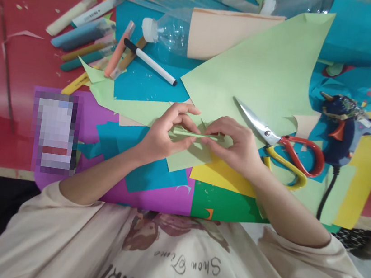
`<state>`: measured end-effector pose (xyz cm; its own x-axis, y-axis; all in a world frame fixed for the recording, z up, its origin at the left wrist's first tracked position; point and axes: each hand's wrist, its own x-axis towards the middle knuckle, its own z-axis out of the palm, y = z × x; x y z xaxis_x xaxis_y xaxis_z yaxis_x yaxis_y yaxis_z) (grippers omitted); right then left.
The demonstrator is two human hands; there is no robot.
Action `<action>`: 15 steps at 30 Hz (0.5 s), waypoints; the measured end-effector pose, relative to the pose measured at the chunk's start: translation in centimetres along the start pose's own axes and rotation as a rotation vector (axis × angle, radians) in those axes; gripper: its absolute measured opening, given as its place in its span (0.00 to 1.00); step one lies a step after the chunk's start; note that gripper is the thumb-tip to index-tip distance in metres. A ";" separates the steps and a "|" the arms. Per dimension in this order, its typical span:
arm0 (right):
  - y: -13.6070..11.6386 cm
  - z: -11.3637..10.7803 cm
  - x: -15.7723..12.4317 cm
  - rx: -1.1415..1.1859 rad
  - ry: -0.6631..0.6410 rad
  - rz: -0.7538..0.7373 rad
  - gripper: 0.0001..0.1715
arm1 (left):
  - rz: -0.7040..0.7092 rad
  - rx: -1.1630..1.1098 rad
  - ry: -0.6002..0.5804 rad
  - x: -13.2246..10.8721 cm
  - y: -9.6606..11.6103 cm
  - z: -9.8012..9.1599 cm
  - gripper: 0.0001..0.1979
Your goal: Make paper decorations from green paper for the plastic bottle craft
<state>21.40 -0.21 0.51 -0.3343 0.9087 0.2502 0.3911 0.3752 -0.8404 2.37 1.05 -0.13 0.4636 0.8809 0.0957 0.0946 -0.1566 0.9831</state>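
A narrow folded piece of light green paper (186, 133) is pinched between my two hands, seen nearly edge-on. My left hand (169, 130) grips its left part between thumb and fingers. On the other side, my right hand (231, 140) pinches the right part, its fingertips close to those of the left. Below the hands lie a light green scrap (186, 159) and a yellow sheet (223, 176). Scissors (268, 134) with one red and one yellow handle rest just right of my right hand, blades apart, partly on a large light green sheet (266, 72).
A glue gun (346, 133) with a black cord lies at the right. Behind the hands are a paper-wrapped plastic bottle (172, 30), a white marker with a black cap (150, 64) and several coloured markers (83, 34). A blurred phone-like object (56, 131) lies at the left.
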 end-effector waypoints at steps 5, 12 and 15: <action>0.0 0.1 0.0 -0.012 -0.007 0.002 0.05 | 0.007 0.031 0.008 -0.1 -0.2 0.0 0.20; -0.1 0.0 -0.1 0.002 0.038 0.023 0.02 | -0.077 0.021 0.039 0.2 0.4 0.0 0.16; -0.2 -0.2 0.0 0.029 0.050 0.057 0.02 | -0.157 0.055 0.060 0.3 0.5 -0.3 0.13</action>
<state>21.53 -0.24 0.79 -0.2682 0.9368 0.2245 0.3829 0.3175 -0.8675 2.32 1.35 0.38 0.3857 0.9214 -0.0472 0.2104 -0.0380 0.9769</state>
